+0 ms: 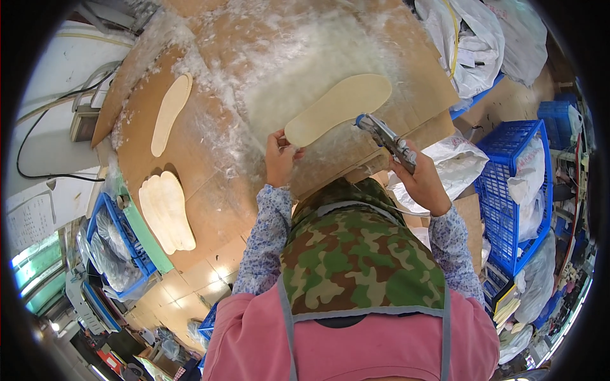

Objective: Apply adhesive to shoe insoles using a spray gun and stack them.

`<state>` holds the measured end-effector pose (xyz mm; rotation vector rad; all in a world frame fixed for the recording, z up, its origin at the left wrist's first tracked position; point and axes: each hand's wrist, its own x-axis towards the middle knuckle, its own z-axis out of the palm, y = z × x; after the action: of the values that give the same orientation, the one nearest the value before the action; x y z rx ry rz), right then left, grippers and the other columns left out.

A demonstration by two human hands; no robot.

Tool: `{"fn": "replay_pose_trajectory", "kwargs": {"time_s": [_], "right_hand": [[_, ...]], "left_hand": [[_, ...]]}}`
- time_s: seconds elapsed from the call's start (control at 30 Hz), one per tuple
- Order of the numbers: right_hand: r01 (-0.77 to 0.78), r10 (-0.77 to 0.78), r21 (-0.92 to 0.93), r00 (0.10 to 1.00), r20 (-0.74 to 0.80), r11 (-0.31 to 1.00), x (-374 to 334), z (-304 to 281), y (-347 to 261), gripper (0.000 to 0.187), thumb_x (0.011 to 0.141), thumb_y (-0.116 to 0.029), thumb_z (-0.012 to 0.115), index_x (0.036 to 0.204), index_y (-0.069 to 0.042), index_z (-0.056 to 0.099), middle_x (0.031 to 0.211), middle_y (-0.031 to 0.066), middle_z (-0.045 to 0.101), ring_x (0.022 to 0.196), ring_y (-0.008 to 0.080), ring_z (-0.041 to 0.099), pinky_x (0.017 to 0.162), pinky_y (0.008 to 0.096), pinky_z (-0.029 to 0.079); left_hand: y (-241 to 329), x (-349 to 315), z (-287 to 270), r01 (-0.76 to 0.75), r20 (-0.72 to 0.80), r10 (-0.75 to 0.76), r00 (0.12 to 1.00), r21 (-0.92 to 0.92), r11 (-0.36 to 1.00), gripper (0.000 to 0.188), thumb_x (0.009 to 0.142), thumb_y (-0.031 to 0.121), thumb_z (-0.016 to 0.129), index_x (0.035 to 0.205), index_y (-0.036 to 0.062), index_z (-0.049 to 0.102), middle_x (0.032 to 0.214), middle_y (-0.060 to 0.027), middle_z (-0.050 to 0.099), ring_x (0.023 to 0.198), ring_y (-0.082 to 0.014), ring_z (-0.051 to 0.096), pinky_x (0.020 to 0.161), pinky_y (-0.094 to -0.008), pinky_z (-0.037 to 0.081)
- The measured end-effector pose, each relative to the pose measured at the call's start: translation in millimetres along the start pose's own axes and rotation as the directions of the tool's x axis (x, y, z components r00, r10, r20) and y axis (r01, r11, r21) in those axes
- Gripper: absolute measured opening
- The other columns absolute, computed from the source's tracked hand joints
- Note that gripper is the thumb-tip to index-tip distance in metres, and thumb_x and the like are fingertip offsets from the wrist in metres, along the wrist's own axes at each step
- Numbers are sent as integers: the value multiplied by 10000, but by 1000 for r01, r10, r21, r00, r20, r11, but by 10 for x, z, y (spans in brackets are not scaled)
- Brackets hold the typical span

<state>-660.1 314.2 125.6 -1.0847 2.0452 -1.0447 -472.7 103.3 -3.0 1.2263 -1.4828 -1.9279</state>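
Between the thumb and fingers of my left hand (283, 159) is the near left end of a pale cream insole (340, 108), which lies slantwise over the cardboard-covered table. My right hand (421, 180) is wrapped round a metal spray gun (391, 141) with a blue tip. The gun's tip points up and left, close to the insole's right edge and apart from it. A hazy whitish patch surrounds the insole on the board. Another single insole (171, 115) lies to the left, and a fanned stack of several insoles (166, 213) rests below it.
Cardboard (216, 152) smeared with white residue covers the table. On the right stand a blue plastic crate (508, 197) and white sacks (467, 38). At the left are a blue basket (121, 247) with plastic bags and a black cable (32, 174).
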Motion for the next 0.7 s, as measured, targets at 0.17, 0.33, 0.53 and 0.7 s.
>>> {"fn": "replay_pose_trajectory", "kwargs": {"time_s": [0.17, 0.33, 0.53, 0.7], "right_hand": [[-33, 32, 32, 999, 15, 999, -39, 16, -30, 256, 842, -68, 589, 1077, -24, 500, 823, 172, 597, 737, 314, 585, 658, 353, 453], [19, -26, 58, 992, 126, 998, -95, 151, -138, 245, 836, -71, 587, 1063, -31, 505, 844, 163, 590, 755, 327, 578, 659, 355, 444], [-6, -1, 59, 994, 108, 998, -63, 65, -128, 237, 843, -68, 575, 1066, -31, 504, 825, 178, 589, 751, 348, 579, 646, 362, 445], [5, -7, 31, 999, 47, 1000, -34, -14, -50, 234, 850, -63, 570, 1071, -27, 502, 808, 189, 594, 735, 352, 585, 633, 368, 447]], "left_hand": [[11, -9, 2, 5, -12, -5, 1000, 7, 1000, 383, 818, -27, 460, 1195, -32, 394, 993, -143, 553, 809, -203, 617, 681, -284, 538], [11, -13, 13, -3, 11, 4, 1000, -16, 1000, 387, 816, -32, 447, 1199, -24, 395, 996, -128, 557, 822, -187, 608, 695, -280, 528], [-1, -4, 7, -14, 21, 15, 1000, -14, 1000, 373, 818, -15, 450, 1187, -18, 402, 996, -121, 557, 813, -187, 606, 699, -275, 521], [-18, 34, 4, 1, 14, 0, 1000, -38, 999, 345, 820, -1, 441, 1163, -10, 409, 988, -131, 544, 803, -185, 606, 683, -277, 525]]}}
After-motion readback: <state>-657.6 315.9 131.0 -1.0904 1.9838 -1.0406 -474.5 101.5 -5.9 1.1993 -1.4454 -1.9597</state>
